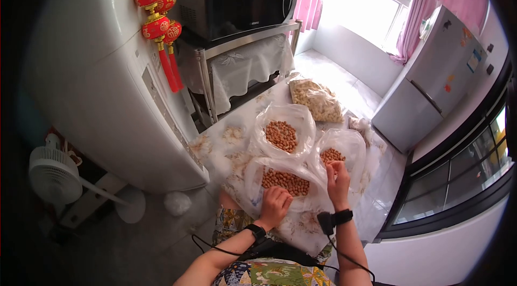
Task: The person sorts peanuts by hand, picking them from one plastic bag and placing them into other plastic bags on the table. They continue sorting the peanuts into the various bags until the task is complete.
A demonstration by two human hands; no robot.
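Note:
Three open see-through plastic bags stand on the table, each with reddish-brown nuts that look like shelled peanuts. My left hand [276,204], fingers curled, rests at the front of the nearest bag [252,179], beside its peanuts [288,181]. Over the right bag [353,146] my right hand [337,178] is raised with thumb and fingers pinched together, just in front of the peanuts [332,155] there. Whatever either hand holds is too small or hidden to make out. Farther back, the third bag [307,119] holds more peanuts [281,136]; neither hand touches it.
A filled bag of pale pieces [318,100] lies at the table's [223,151] far end. Behind the table a microwave [247,3] sits on a metal rack. A refrigerator [441,79] stands at right, a white fan [54,173] at left. Cables run from both wrists.

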